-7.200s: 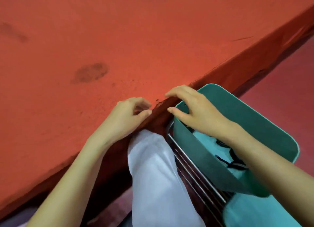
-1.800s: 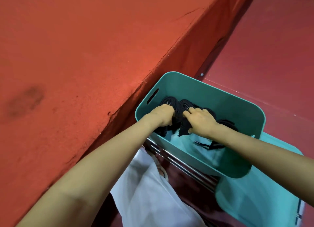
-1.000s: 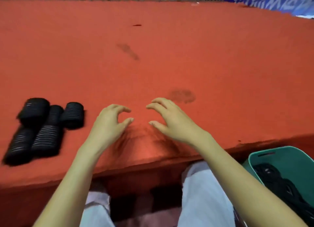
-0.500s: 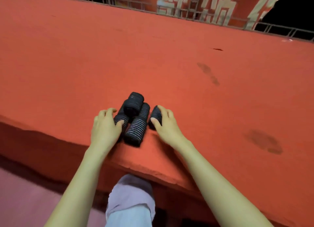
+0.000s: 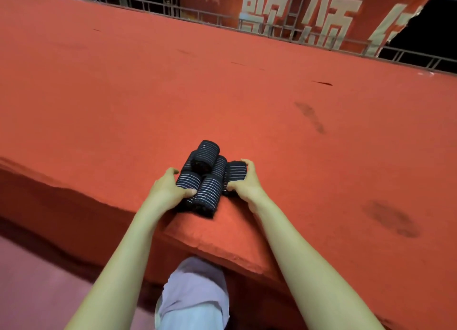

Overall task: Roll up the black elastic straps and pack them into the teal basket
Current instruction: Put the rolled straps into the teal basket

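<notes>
The only writing stands on a red cloth banner (image 5: pixel 294 10) hung behind the grey metal railing (image 5: pixel 210 20) at the far edge of the red-covered table (image 5: pixel 148 94). It bears large cream-white Chinese characters in blocky strokes. The first character (image 5: pixel 259 18), its top cut off by the frame edge, reads as 歌. The second character (image 5: pixel 329 29) reads 颂. A third character (image 5: pixel 389 30) shows only its left part, like a 亻 radical, where the banner's ragged right edge ends, and cannot be read
</notes>
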A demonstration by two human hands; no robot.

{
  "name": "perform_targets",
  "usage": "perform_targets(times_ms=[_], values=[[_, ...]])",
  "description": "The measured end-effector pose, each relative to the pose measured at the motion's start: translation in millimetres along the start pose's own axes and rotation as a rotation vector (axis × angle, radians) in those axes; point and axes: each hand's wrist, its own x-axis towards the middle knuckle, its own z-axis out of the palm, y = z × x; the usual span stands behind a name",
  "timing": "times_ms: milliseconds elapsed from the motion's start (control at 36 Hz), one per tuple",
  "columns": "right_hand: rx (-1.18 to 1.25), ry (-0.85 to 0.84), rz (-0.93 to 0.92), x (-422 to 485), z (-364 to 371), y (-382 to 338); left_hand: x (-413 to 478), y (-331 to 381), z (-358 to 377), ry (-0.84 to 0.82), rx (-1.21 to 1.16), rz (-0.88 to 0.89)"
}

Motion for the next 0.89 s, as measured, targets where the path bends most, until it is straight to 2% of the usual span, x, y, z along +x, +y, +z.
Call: perform_targets(times_ms=[306,389,500,611,750,889], values=[[-0.112,0.204,-0.250,-68.4,-31.8,5.5,-33.3,-2.8,8.7,0.212,0.052,0.230],[-0.146,0.207,-0.253,-76.8,-38.5,8.7,-38.8,-4.1,11.3,0.275,0.053,0.277],[-0.175,0.181,-0.364,-88.0,-50.2,12.7,-53.5,2.3,12.0,0.391,0.016,0.361],[-0.333,0.138,-0.430,-98.4,-64.5,10.6,-71.6,23.4,13.3,0.465,-0.048,0.504],[-0.511,0.181,-0.385,-114.3,-100.2,8.4,-93.8,59.1,39.8,0.335,-0.176,0.671],[-0.806,0.216,-0.211,-135.3,-148.5,12.0,-105.3,81.9,98.7,0.142,-0.166,0.729]])
